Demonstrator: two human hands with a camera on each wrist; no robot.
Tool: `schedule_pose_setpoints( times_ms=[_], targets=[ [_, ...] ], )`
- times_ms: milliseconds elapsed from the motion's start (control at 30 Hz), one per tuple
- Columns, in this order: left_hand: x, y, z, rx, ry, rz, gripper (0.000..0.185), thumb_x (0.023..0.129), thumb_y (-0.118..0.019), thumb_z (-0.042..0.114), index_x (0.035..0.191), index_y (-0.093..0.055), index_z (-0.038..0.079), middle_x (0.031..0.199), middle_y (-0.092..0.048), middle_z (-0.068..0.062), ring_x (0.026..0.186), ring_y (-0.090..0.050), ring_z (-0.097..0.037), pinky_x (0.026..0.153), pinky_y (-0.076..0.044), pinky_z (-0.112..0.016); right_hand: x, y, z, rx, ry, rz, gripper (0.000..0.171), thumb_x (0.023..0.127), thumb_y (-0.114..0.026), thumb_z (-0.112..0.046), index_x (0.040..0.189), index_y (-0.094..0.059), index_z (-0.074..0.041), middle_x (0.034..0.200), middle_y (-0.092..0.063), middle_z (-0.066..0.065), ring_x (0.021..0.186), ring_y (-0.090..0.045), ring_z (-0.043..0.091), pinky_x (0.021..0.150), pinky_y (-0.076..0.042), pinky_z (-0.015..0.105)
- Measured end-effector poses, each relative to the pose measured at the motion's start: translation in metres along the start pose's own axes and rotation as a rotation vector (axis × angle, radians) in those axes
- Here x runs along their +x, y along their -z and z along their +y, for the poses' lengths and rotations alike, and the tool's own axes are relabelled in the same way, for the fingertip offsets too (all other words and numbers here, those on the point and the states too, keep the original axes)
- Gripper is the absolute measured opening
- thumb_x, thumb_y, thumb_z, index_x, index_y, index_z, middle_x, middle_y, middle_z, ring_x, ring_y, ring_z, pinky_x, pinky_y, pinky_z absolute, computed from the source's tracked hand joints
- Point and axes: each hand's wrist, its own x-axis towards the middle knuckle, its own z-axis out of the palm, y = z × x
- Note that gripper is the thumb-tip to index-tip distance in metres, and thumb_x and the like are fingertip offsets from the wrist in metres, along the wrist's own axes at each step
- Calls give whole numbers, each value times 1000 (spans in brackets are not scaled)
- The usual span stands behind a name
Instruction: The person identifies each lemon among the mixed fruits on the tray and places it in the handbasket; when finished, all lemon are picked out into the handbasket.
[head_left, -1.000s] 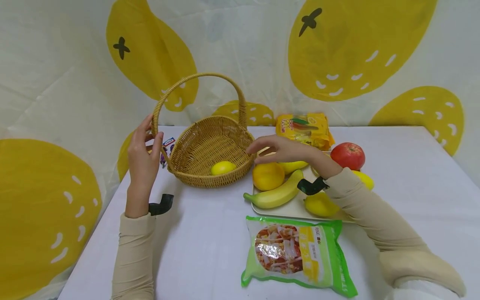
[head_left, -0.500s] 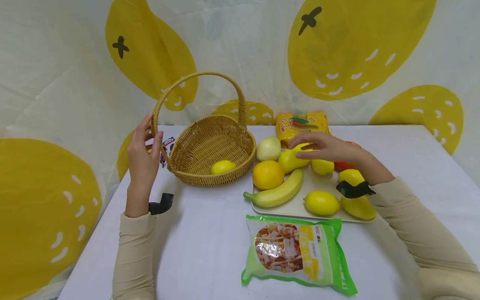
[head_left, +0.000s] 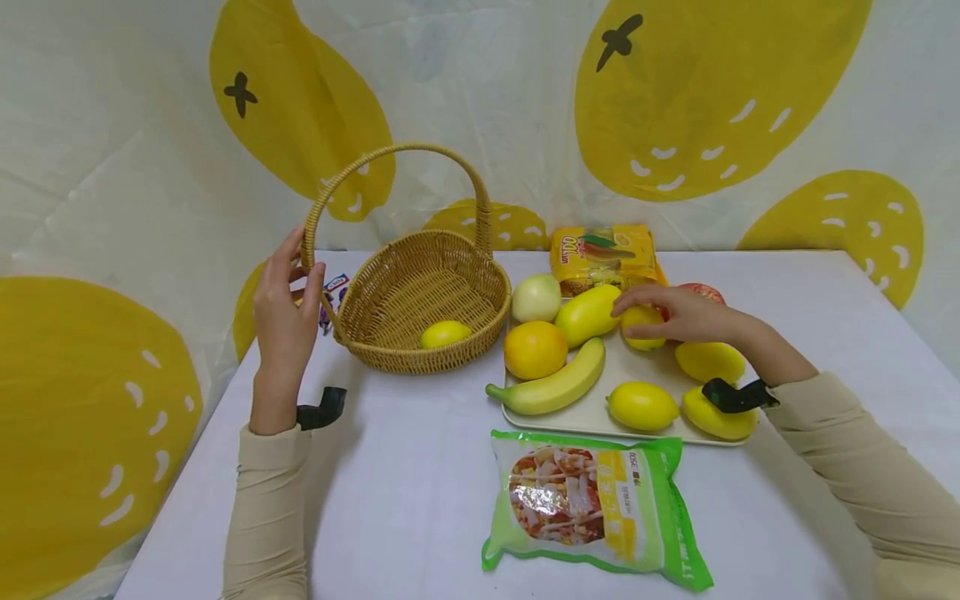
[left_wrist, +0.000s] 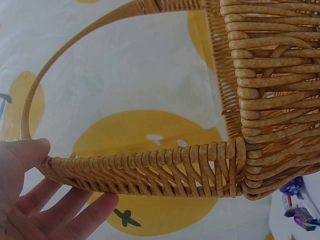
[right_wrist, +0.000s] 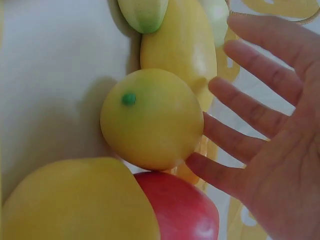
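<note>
My left hand [head_left: 287,329] pinches one side of the wicker basket's handle [left_wrist: 145,170], thumb on one face and fingers on the other. A lemon [head_left: 445,334] lies inside the basket [head_left: 431,362]. Over the far part of a pale tray [head_left: 617,364], my right hand [head_left: 693,315] is beside another lemon [head_left: 642,327]. Spread and fairly straight in the right wrist view, its fingers [right_wrist: 257,107] come up to that lemon's side; whether they touch it I cannot tell. A long yellow fruit [head_left: 587,315] and a red fruit [head_left: 702,292] flank the lemon.
The tray also bears an orange [head_left: 536,350], a banana [head_left: 552,390], a pale round fruit [head_left: 536,297] and more yellow fruits [head_left: 642,406]. A green-edged food bag [head_left: 592,508] lies in front, a yellow packet [head_left: 604,253] behind. Purple-wrapped pieces [head_left: 327,310] lie left of the basket.
From the basket's right rim, my right hand has moved right and down to the lemon at the tray's far part. My left hand has stayed on the handle.
</note>
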Motion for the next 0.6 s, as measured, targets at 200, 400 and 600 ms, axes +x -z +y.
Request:
schedule_pose_setpoints(
  times_ms=[200,400,600],
  targets=[
    [0,0,0,-9,-12,4,50,99,-57,21,147,-44,21,127,-56,-18,106,-64,-32,85,-57,-50,-3,1,-1,-50,9,-46,33,88,-73,-18,118,-65,-7,128,-59,14,113,-52,33,98,-45,53],
    [-1,0,-1,-8,-11,0,50,100,-56,22,148,-43,22,129,-55,-18,107,-63,-32,85,-57,-50,-7,1,-1,-8,-70,-192,43,83,-78,-20,123,-64,-11,129,-58,9,87,-50,26,72,-44,28],
    [-1,0,-1,-4,-17,6,50,100,-56,22,148,-43,22,129,-56,-17,106,-64,-31,84,-58,-49,-6,0,-4,-24,-141,-315,51,80,-80,-25,126,-62,-15,135,-52,10,112,-45,28,92,-46,42]
  ],
)
